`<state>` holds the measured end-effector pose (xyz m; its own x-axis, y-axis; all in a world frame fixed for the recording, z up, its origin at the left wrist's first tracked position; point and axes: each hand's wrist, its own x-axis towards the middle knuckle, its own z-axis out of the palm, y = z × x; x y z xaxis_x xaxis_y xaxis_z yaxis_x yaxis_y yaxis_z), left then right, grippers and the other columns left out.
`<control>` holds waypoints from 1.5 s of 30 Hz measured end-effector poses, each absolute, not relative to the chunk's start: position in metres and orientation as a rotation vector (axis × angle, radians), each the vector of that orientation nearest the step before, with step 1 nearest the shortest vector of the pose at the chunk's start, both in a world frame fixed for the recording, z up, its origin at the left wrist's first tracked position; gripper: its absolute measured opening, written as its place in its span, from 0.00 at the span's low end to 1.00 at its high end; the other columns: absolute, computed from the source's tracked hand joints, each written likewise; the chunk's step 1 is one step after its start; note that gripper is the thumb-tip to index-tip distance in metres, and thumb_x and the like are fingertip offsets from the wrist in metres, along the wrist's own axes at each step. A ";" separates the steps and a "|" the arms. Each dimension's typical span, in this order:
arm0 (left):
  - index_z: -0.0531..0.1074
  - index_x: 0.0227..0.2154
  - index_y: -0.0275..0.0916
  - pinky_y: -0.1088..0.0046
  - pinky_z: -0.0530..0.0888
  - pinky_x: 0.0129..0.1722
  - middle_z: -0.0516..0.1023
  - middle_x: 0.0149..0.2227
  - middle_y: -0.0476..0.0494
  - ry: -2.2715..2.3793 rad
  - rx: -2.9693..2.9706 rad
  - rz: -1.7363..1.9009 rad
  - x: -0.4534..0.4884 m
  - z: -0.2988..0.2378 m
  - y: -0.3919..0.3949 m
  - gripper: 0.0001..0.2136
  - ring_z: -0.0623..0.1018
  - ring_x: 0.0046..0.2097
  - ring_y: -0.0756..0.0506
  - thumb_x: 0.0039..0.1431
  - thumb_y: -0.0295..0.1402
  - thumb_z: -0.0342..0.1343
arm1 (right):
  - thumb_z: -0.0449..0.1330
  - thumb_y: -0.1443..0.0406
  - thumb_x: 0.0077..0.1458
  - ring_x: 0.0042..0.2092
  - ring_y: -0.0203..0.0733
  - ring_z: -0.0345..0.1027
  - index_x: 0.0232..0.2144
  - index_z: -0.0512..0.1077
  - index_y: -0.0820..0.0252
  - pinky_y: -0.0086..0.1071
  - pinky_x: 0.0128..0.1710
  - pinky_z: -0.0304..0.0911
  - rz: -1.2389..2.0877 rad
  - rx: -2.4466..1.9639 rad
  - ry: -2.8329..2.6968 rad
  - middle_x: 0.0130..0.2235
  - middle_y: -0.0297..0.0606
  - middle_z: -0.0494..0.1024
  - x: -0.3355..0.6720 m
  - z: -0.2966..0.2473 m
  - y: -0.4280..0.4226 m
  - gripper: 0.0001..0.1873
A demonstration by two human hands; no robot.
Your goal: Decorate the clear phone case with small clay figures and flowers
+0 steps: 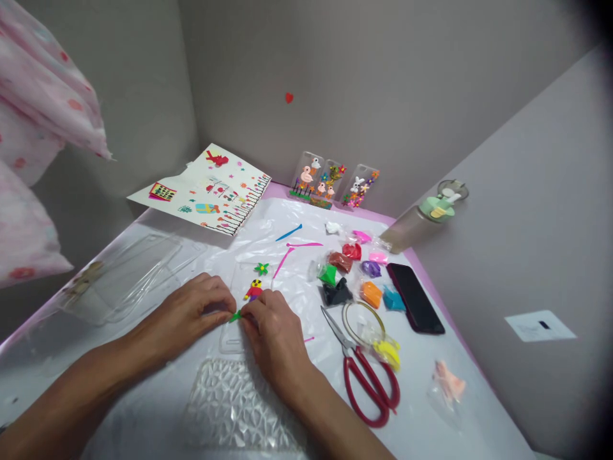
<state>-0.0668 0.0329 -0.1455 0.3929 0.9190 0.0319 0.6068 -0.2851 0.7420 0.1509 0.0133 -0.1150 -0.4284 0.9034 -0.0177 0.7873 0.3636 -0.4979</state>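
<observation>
A clear phone case point(228, 342) lies flat in front of me. On it are a green flower with a yellow centre point(262, 269) and a small clay figure point(254, 292) with a yellow head and red top. Below the figure, a small piece of green clay point(235, 316) sits between my fingertips. My left hand point(204, 301) pinches its left side, thumb and forefinger close together. From the other side my right hand point(274, 322) closes its fingers on the piece, covering part of the case and figure.
Scissors point(366, 383), a bangle point(357, 326), bagged clay lumps point(371, 294) and a phone point(416, 298) lie to the right. Modelling tools point(305, 245) are beyond the case. A textured sheet point(230, 409) is nearest me; clear cases point(129, 275) lie left, a bottle point(421, 220) stands back right.
</observation>
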 end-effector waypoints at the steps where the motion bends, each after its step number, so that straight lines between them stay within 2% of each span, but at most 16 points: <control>1: 0.81 0.35 0.47 0.63 0.69 0.47 0.81 0.40 0.48 1.301 2.003 0.618 -0.067 -0.145 0.033 0.09 0.74 0.47 0.39 0.69 0.39 0.58 | 0.66 0.72 0.68 0.51 0.46 0.71 0.46 0.82 0.58 0.34 0.45 0.64 0.645 -1.504 -2.365 0.47 0.40 0.80 0.151 -0.115 0.013 0.08; 6: 0.81 0.35 0.47 0.64 0.68 0.46 0.80 0.39 0.48 1.300 2.000 0.626 -0.068 -0.143 0.033 0.09 0.74 0.46 0.39 0.69 0.41 0.59 | 0.67 0.74 0.66 0.49 0.45 0.71 0.43 0.81 0.59 0.34 0.44 0.63 0.632 -1.486 -2.346 0.45 0.39 0.80 0.152 -0.115 0.015 0.06; 12: 0.81 0.34 0.47 0.63 0.69 0.46 0.80 0.39 0.47 1.296 1.981 0.622 -0.066 -0.141 0.032 0.10 0.74 0.46 0.38 0.69 0.41 0.58 | 0.64 0.71 0.70 0.47 0.44 0.72 0.40 0.81 0.58 0.33 0.43 0.63 0.633 -1.444 -2.330 0.43 0.39 0.80 0.154 -0.113 0.015 0.07; 19: 0.84 0.38 0.50 0.63 0.71 0.51 0.83 0.42 0.47 1.267 1.957 0.614 -0.072 -0.137 0.032 0.10 0.77 0.49 0.39 0.69 0.40 0.57 | 0.63 0.73 0.69 0.45 0.43 0.72 0.40 0.81 0.58 0.33 0.45 0.63 0.686 -1.475 -2.174 0.40 0.38 0.80 0.166 -0.108 0.022 0.08; 24: 0.84 0.40 0.49 0.61 0.73 0.53 0.84 0.44 0.45 1.309 1.904 0.705 -0.073 -0.134 0.035 0.14 0.79 0.50 0.37 0.71 0.46 0.55 | 0.63 0.71 0.70 0.42 0.41 0.73 0.37 0.80 0.59 0.31 0.42 0.61 0.656 -1.468 -2.187 0.38 0.37 0.81 0.164 -0.108 0.022 0.08; 30: 0.82 0.40 0.49 0.68 0.77 0.46 0.86 0.42 0.48 1.359 1.786 0.814 -0.065 -0.131 0.030 0.18 0.84 0.45 0.39 0.71 0.55 0.54 | 0.64 0.68 0.70 0.38 0.39 0.75 0.34 0.79 0.58 0.29 0.37 0.60 0.547 -1.458 -2.186 0.35 0.35 0.83 0.163 -0.107 0.018 0.09; 33: 0.82 0.45 0.49 0.71 0.77 0.38 0.85 0.34 0.49 1.388 1.749 0.843 -0.062 -0.131 0.025 0.20 0.84 0.37 0.41 0.73 0.56 0.51 | 0.59 0.69 0.71 0.34 0.38 0.75 0.37 0.80 0.57 0.28 0.35 0.61 0.484 -1.452 -2.157 0.34 0.33 0.83 0.172 -0.108 0.024 0.11; 36: 0.80 0.51 0.49 0.71 0.75 0.36 0.81 0.29 0.51 1.432 1.718 0.885 -0.060 -0.131 0.021 0.21 0.81 0.32 0.43 0.75 0.54 0.49 | 0.54 0.71 0.71 0.40 0.40 0.78 0.49 0.79 0.58 0.29 0.41 0.67 0.391 -1.498 -2.088 0.41 0.38 0.85 0.194 -0.109 0.037 0.14; 39: 0.81 0.49 0.48 0.71 0.75 0.36 0.80 0.29 0.51 1.464 1.694 0.940 -0.056 -0.129 0.019 0.20 0.80 0.31 0.43 0.75 0.54 0.50 | 0.52 0.69 0.71 0.51 0.51 0.76 0.55 0.76 0.63 0.41 0.52 0.70 0.243 -1.614 -1.972 0.51 0.51 0.82 0.224 -0.111 0.053 0.17; 41: 0.81 0.47 0.49 0.72 0.74 0.35 0.79 0.28 0.52 1.471 1.681 0.963 -0.054 -0.129 0.018 0.19 0.79 0.31 0.44 0.74 0.54 0.50 | 0.54 0.72 0.66 0.57 0.57 0.72 0.56 0.75 0.65 0.48 0.56 0.69 0.178 -1.672 -1.939 0.56 0.56 0.79 0.243 -0.113 0.063 0.19; 45: 0.82 0.46 0.50 0.72 0.74 0.36 0.79 0.28 0.52 1.459 1.655 0.996 -0.049 -0.128 0.015 0.18 0.79 0.31 0.44 0.73 0.53 0.52 | 0.57 0.77 0.56 0.59 0.59 0.69 0.61 0.72 0.64 0.53 0.60 0.66 0.121 -1.720 -1.954 0.62 0.56 0.76 0.262 -0.121 0.072 0.31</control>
